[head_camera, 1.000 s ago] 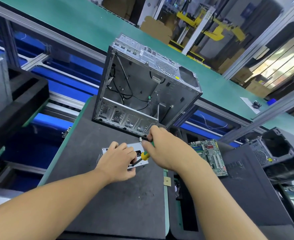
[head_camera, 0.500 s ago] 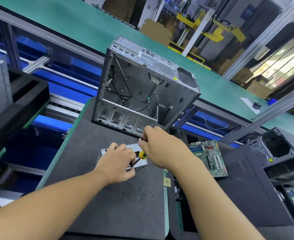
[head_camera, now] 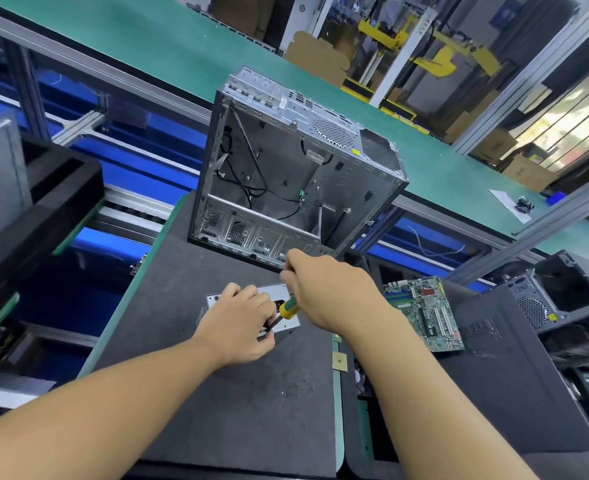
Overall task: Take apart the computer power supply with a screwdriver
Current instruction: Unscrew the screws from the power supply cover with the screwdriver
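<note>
We steady the flat silver metal power supply [head_camera: 279,295] under our left hand [head_camera: 241,323], while our right hand [head_camera: 327,289], its grip clamped on the green-and-yellow-handled screwdriver [head_camera: 287,309], slants the shaft down-left toward it.

The left hand [head_camera: 242,323] covers most of the power supply [head_camera: 279,292], so only its silver top face shows. The screwdriver [head_camera: 287,308] tip is hidden there (the screw too). The right hand [head_camera: 327,289] conceals the handle's upper end.
</note>
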Demonstrator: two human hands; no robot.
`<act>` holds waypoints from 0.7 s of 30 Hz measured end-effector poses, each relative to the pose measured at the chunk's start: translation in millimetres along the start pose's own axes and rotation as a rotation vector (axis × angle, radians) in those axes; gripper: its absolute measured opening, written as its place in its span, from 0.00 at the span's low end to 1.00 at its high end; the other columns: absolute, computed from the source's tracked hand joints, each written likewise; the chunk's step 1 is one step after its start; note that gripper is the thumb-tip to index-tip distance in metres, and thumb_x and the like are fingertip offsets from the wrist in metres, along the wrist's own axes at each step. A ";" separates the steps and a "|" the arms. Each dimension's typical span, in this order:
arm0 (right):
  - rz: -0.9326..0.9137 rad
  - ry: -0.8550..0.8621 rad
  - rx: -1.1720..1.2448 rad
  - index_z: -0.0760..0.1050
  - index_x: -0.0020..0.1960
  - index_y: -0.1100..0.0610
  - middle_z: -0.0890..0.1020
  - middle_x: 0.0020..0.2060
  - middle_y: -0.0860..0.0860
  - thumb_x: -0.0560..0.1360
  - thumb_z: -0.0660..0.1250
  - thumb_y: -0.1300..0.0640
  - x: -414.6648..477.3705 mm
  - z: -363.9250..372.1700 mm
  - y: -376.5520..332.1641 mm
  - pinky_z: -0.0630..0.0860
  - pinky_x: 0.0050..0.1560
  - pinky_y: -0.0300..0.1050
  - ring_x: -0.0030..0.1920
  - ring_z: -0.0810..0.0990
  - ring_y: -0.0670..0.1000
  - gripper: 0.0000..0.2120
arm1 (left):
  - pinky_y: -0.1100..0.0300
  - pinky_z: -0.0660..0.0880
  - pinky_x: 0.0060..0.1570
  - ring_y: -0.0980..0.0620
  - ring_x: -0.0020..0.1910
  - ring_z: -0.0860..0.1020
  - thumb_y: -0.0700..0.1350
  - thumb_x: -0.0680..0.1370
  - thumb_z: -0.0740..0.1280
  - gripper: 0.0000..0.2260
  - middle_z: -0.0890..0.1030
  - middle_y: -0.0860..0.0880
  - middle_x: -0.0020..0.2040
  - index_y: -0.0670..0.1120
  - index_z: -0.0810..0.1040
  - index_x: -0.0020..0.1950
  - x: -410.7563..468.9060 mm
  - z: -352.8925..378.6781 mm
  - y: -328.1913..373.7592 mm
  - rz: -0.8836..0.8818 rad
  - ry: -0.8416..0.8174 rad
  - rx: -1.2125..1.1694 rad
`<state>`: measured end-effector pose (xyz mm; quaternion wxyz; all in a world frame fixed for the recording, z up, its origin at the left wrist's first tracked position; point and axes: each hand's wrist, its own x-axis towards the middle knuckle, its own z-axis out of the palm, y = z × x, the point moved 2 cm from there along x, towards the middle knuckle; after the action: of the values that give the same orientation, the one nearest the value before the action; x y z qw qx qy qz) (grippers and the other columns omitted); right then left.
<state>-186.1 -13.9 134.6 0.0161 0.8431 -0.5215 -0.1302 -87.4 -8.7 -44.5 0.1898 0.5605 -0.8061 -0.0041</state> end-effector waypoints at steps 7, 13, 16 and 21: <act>-0.048 -0.113 0.252 0.68 0.59 0.51 0.66 0.58 0.50 0.76 0.58 0.65 1.2 -2.4 2.9 0.71 0.49 0.49 0.55 0.67 0.56 0.15 | 0.56 0.68 0.43 0.53 0.39 0.70 0.56 0.69 0.64 0.10 0.61 0.58 0.35 0.55 0.63 0.38 0.1 1.0 0.3 0.003 0.014 -0.006; -0.006 -0.035 0.230 0.67 0.58 0.55 0.73 0.53 0.53 0.82 0.56 0.50 0.8 0.6 0.7 0.74 0.52 0.54 0.51 0.75 0.59 0.10 | 0.55 0.69 0.45 0.53 0.40 0.70 0.56 0.69 0.62 0.08 0.63 0.59 0.35 0.55 0.64 0.38 -0.4 0.0 0.3 0.003 0.027 -0.030; 0.006 0.049 0.054 0.64 0.56 0.56 0.75 0.45 0.53 0.84 0.53 0.49 2.7 4.0 2.5 0.71 0.39 0.51 0.41 0.76 0.60 0.10 | 0.55 0.70 0.44 0.53 0.40 0.71 0.56 0.69 0.63 0.08 0.63 0.59 0.35 0.55 0.65 0.38 -0.2 -0.9 -0.2 -0.004 0.027 -0.049; -0.103 -0.023 0.098 0.69 0.57 0.52 0.73 0.52 0.50 0.79 0.61 0.61 7.8 5.1 2.8 0.76 0.48 0.53 0.48 0.76 0.56 0.08 | 0.55 0.68 0.46 0.53 0.41 0.70 0.56 0.70 0.60 0.07 0.65 0.58 0.36 0.55 0.65 0.39 -1.6 2.9 -2.3 0.010 0.013 -0.038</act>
<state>-186.5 -21.6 128.6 -0.0377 0.8671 -0.4833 -0.1148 -85.7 -8.7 -48.1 0.2056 0.5527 -0.8075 -0.0151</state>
